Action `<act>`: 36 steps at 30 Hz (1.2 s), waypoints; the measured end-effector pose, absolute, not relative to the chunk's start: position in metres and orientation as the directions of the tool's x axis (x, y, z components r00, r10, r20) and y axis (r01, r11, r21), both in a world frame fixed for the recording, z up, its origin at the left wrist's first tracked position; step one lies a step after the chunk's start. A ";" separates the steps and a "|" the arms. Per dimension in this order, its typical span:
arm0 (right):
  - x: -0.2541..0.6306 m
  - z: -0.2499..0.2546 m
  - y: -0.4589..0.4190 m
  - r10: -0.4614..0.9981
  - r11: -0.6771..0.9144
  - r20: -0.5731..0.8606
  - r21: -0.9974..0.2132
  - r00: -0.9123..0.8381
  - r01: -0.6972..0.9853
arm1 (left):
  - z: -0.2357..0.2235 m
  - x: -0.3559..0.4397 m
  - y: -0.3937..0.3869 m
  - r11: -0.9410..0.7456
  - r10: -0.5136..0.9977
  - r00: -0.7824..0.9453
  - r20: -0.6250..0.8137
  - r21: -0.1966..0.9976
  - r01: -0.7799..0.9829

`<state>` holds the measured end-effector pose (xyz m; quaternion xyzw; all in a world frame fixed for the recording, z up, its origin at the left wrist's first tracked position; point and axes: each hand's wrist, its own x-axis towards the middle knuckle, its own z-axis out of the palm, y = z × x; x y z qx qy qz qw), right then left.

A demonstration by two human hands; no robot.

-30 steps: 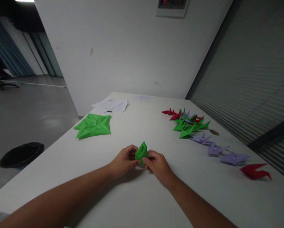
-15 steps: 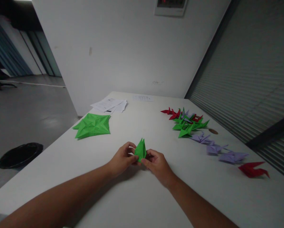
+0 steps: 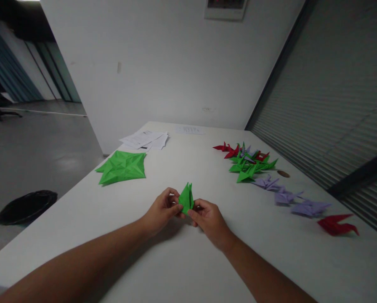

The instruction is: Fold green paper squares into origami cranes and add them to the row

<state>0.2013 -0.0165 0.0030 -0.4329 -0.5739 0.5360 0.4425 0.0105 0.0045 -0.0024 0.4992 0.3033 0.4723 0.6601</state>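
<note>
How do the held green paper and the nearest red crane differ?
Color: the held paper is green; the crane is red.
Support: the held paper is between the left hand and right hand; the crane sits on the table, untouched.
Shape: the held paper is compact, with two tips pointing up; the crane spreads sideways.
Both are folded paper.

The white table [image 3: 182, 265] bears creased green sheets [image 3: 123, 167] and printed papers [image 3: 143, 138] toward eleven o'clock, a pale sheet [image 3: 190, 130] at twelve, piled folded birds [image 3: 247, 172] at one, purple birds [image 3: 310, 208] and a red bird [image 3: 336, 225] toward two.
</note>
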 end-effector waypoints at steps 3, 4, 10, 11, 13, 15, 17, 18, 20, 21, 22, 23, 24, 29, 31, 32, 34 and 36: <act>0.201 0.002 -0.016 0.971 0.065 0.061 -0.998 -0.230 0.009 | 0.001 0.012 0.003 0.020 0.950 0.302 0.084 0.946 -0.325; 0.201 0.003 -0.017 0.973 0.062 0.057 -0.998 -0.224 0.017 | 0.002 0.012 0.002 0.007 0.956 0.281 0.088 0.947 -0.322; 0.201 0.006 -0.016 0.983 0.039 0.033 -0.999 -0.180 0.029 | 0.006 0.011 0.001 -0.010 0.956 0.273 0.105 0.944 -0.329; 0.201 0.007 -0.016 0.984 0.036 0.031 -0.999 -0.176 0.023 | 0.005 0.010 0.001 -0.006 0.954 0.281 0.104 0.944 -0.329; 0.202 0.006 -0.016 0.984 0.026 0.023 -1.000 -0.174 0.015 | 0.004 0.010 0.001 -0.001 0.949 0.299 0.099 0.950 -0.312; 0.202 0.004 -0.015 0.984 0.020 0.019 -1.000 -0.177 0.006 | 0.003 0.010 0.002 0.001 0.944 0.316 0.094 0.958 -0.287; 0.202 0.002 -0.015 0.984 0.019 0.019 -1.000 -0.179 0.000 | 0.002 0.011 0.002 0.005 0.943 0.323 0.085 0.963 -0.269; 0.203 0.001 -0.015 0.984 0.021 0.020 -1.000 -0.180 -0.001 | 0.002 0.011 0.002 0.009 0.943 0.322 0.080 0.964 -0.267; 0.203 0.000 -0.015 0.983 0.027 0.026 -1.000 -0.179 0.003 | 0.003 0.012 0.002 0.021 0.945 0.321 0.068 0.964 -0.266; 0.203 -0.001 -0.014 0.983 0.032 0.031 -0.999 -0.180 0.006 | 0.004 0.012 0.002 0.026 0.946 0.317 0.063 0.963 -0.268; 0.203 -0.001 -0.014 0.983 0.038 0.036 -0.999 -0.179 0.009 | 0.005 0.012 0.002 0.029 0.947 0.314 0.059 0.963 -0.268; 0.202 -0.001 -0.014 0.984 0.043 0.041 -0.999 -0.175 0.008 | 0.005 0.012 0.001 0.030 0.948 0.313 0.057 0.964 -0.266; 0.202 -0.001 -0.013 0.985 0.050 0.049 -0.999 -0.163 0.001 | 0.006 0.012 0.001 0.031 0.949 0.312 0.054 0.965 -0.262; 0.200 -0.006 -0.010 0.992 0.119 0.121 -0.992 -0.042 -0.053 | 0.005 0.013 -0.001 0.043 0.942 0.333 0.049 0.964 -0.262; 0.200 -0.007 -0.009 0.979 0.197 0.196 -0.980 -0.045 0.004 | 0.004 0.013 -0.001 0.048 0.933 0.355 0.055 0.960 -0.274; 0.200 -0.006 -0.009 0.967 0.252 0.250 -0.966 -0.055 0.048 | 0.003 0.013 -0.001 0.051 0.929 0.367 0.058 0.959 -0.280; 0.200 -0.005 -0.010 0.933 0.360 0.354 -0.924 -0.073 0.131 | 0.001 0.012 -0.001 0.056 0.920 0.388 0.063 0.956 -0.287; 0.200 -0.004 -0.010 0.909 0.417 0.406 -0.893 -0.095 0.171 | -0.001 0.012 0.000 0.046 0.907 0.415 0.077 0.959 -0.278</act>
